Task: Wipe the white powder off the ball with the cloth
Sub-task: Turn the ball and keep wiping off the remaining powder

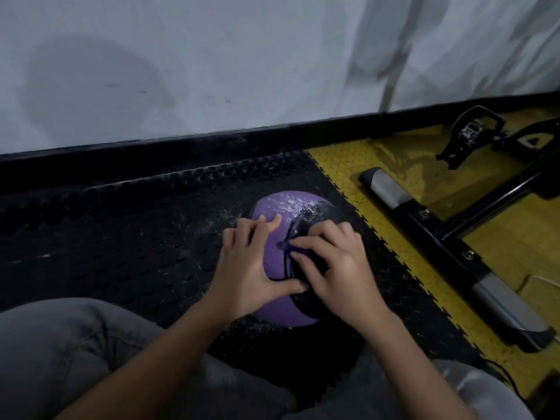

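Observation:
A purple and black ball (272, 207) lies on the black studded mat (121, 237) in front of my knees. White powder (292, 204) speckles its far top and the mat around it. My left hand (248, 268) rests on the purple side with fingers spread and thumb stretched toward the right hand. My right hand (336, 268) lies on the black side, fingers curled over a dark cloth (293, 247). Only a small bluish edge of the cloth shows by the fingertips; the rest is hidden under the hand.
A white wall (212, 71) with a black skirting runs close behind the ball. Yellow studded flooring (394, 165) lies to the right, with the black and grey base bar of an exercise machine (424, 225) and a pedal (469, 131). My grey-trousered knees fill the bottom.

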A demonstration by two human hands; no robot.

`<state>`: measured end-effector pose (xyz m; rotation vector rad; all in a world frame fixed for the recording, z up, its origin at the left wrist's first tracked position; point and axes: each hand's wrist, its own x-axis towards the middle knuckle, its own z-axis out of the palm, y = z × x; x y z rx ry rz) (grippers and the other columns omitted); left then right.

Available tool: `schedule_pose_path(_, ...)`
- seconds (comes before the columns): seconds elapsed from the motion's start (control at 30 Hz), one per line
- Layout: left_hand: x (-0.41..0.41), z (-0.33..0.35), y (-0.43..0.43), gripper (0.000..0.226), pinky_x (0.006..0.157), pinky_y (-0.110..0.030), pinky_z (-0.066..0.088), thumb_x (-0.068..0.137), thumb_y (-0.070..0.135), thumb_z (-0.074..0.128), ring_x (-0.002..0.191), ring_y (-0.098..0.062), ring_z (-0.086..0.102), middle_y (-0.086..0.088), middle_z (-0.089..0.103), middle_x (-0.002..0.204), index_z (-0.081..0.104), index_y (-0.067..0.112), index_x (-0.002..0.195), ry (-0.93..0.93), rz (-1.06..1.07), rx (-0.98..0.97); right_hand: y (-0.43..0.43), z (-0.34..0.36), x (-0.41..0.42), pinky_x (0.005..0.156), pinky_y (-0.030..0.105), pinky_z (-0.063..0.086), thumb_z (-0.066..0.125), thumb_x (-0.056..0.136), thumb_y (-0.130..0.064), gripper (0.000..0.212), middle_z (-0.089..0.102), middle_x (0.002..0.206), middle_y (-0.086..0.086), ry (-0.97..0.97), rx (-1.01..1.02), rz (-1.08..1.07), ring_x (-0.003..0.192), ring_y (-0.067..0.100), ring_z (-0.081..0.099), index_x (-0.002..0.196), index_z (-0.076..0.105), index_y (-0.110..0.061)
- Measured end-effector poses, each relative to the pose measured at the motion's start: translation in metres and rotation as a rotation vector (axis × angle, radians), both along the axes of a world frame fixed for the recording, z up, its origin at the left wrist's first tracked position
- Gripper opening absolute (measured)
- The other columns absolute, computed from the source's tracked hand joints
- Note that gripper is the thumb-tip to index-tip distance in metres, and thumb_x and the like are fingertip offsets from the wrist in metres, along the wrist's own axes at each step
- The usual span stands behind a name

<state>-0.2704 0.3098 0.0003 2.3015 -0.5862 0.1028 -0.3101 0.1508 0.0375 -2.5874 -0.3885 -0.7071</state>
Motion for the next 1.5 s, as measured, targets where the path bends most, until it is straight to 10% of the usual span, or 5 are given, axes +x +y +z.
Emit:
schedule_pose_path(0.23,0.001,0.003,-0.006,0.107,0.104,-0.037,0.027,0.053,0.081,0.049,0.126,-0.013,0.019,0.007,0.029,0.127,0.027,0.028,0.142,0.044,-0.072,0.004,-0.045,0.005,0.024,0.076,0.020,0.033,0.063,0.088,-0.019,0.013,0.051,0.087,-0.006,0.078,0.274,-0.289,0.089,0.021,0.049,0.098,0.070,-0.016)
schedule_pose_path(0.47,-0.001,0.000,-0.012,0.103,0.096,-0.040,0.034,0.053,0.079,0.051,0.119,-0.023,0.036,-0.001,0.041,0.124,0.039,0.022,0.138,-0.048,-0.002,0.003,-0.005,-0.001,0.001,0.069,0.032,0.035,0.060,0.085,-0.027,0.018,0.056,0.087,-0.002,-0.013,0.014,-0.070,0.080,0.018,0.047,0.095,0.071,-0.017)
schedule_pose_path(1.5,-0.007,-0.006,-0.026,0.095,0.091,-0.041,0.032,0.052,0.085,0.048,0.108,-0.014,0.031,0.012,0.032,0.122,0.035,0.032,0.130,-0.173,-0.018,0.023,-0.052,0.013,0.019,0.078,0.027,0.036,0.066,0.085,-0.019,0.014,0.057,0.087,-0.002,0.086,0.154,-0.235,0.086,0.021,0.054,0.095,0.071,-0.011)
